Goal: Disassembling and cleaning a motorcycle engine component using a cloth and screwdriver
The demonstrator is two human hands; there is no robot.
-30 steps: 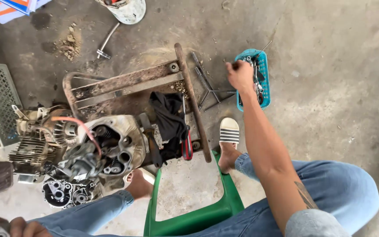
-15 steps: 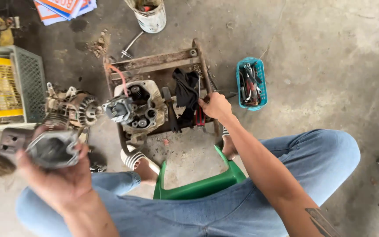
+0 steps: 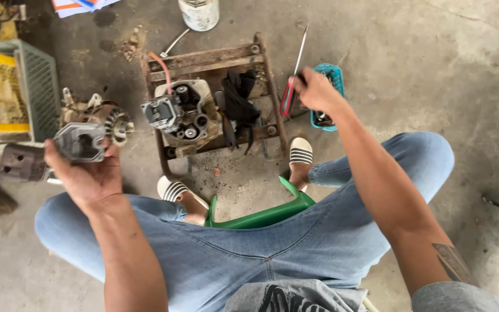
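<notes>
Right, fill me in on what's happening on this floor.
A person sits on a low green plastic stool over a partly stripped small engine resting on a rusty metal frame. The left hand holds up a grey cast-metal engine cover. The right hand grips a red-handled screwdriver, shaft pointing away, beside a small teal plastic basket of tools. More engine parts lie on the concrete at left.
</notes>
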